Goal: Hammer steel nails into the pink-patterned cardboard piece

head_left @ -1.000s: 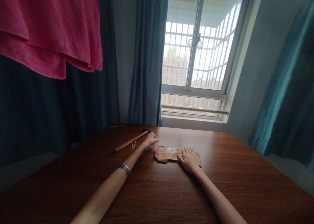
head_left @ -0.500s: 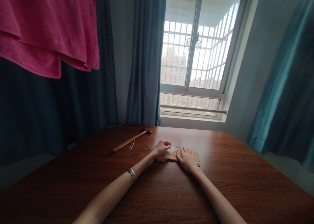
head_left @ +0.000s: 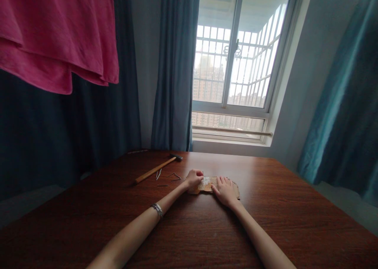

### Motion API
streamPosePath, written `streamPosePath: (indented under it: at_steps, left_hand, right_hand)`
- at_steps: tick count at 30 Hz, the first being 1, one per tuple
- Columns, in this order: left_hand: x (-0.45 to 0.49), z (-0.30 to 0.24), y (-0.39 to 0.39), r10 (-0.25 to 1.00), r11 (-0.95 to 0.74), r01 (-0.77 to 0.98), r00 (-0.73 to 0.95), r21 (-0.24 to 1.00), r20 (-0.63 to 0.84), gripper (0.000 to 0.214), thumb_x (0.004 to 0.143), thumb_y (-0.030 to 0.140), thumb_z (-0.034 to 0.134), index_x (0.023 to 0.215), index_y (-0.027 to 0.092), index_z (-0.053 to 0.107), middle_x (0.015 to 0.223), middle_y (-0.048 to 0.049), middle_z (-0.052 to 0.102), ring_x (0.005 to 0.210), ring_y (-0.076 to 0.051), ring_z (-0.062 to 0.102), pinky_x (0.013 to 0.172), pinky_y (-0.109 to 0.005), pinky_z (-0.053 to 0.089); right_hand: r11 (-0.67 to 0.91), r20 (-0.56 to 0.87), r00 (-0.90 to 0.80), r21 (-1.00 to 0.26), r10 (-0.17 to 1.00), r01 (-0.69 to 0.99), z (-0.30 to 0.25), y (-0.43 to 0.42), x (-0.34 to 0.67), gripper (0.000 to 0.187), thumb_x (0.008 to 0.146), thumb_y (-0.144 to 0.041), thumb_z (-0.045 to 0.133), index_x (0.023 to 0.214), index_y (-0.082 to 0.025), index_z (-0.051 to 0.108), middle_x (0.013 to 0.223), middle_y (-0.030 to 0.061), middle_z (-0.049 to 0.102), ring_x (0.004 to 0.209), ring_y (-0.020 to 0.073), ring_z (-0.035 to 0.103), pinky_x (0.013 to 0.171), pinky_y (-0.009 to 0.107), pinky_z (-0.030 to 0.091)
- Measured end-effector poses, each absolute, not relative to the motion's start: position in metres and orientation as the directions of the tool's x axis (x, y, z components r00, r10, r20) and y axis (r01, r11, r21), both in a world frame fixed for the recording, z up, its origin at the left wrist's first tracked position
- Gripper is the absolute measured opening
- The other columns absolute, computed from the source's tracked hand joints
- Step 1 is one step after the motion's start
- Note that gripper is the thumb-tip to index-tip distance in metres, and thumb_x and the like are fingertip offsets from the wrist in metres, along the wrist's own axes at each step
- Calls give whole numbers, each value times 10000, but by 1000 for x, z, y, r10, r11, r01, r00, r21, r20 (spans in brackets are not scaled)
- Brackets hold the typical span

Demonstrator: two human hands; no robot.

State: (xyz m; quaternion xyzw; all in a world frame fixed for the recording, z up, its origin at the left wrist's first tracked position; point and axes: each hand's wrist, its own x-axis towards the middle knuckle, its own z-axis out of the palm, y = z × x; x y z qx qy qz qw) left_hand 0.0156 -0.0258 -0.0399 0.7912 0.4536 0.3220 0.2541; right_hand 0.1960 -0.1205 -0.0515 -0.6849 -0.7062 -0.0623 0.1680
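Observation:
A thick, ragged-edged piece of cardboard [head_left: 206, 185] with a speckled top lies flat on the table. Over its left part my left hand [head_left: 194, 178] is closed in a pinch on a thin nail [head_left: 202, 173], whose upper end shows above the fingertips. Where the nail's lower end sits is hidden. My right hand [head_left: 225, 191] rests palm down on the right part of the cardboard, fingers stretched out. To the left of my left hand lie several loose nails [head_left: 176, 176], beside a hammer [head_left: 155, 170] with a wooden handle and a dark head.
The brown wooden table [head_left: 183, 237] reaches back to the wall and window [head_left: 233, 84]. A thin object [head_left: 137, 151] lies at its far left edge. Pink cloth [head_left: 59, 41] hangs at the upper left, and dark blue curtains [head_left: 175, 72] hang on both sides.
My left hand has shifted slightly left along the cardboard with the nail still pinched. My right hand stays flat on the cardboard.

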Motion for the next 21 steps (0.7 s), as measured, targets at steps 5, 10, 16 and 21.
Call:
streamPosePath:
  at_steps: [5, 10, 16, 21]
  left_hand:
    - [16, -37, -32, 886, -446, 549, 383, 707, 262, 246, 673, 256, 519, 783, 109, 684, 758, -37, 674, 722, -151, 589, 638, -216, 422]
    - [14, -34, -38, 875, -469, 539, 392, 700, 284, 255, 687, 257, 525, 800, 101, 691, 754, -51, 680, 700, -148, 594, 622, -215, 423]
    - [13, -38, -41, 869, -488, 558, 378, 671, 318, 224, 707, 243, 529, 805, 121, 690, 778, -40, 685, 707, -137, 602, 635, -198, 429]
    - [17, -34, -41, 867, -497, 671, 364, 550, 340, 225, 737, 203, 483, 717, 106, 685, 657, -25, 663, 618, -117, 571, 553, -156, 424]
  right_hand:
    - [48, 311, -4, -135, 950, 990, -50, -121, 195, 606, 853, -532, 268, 1304, -156, 413, 1354, 144, 410, 1238, 284, 316, 1009, 399, 159]
    - [44, 313, -2, -130, 950, 991, -49, -122, 194, 595, 853, -521, 275, 1303, -157, 414, 1354, 141, 412, 1241, 278, 319, 1010, 400, 168]
    - [3, 247, 57, -234, 967, 972, -22, -118, 191, 480, 809, -438, 397, 1195, -186, 527, 1250, 125, 519, 1168, 267, 426, 944, 376, 284]
    - [214, 502, -3, -364, 865, 906, 17, -106, 131, 393, 837, -247, 356, 1185, -180, 526, 1158, 110, 571, 1043, 204, 527, 878, 279, 360]
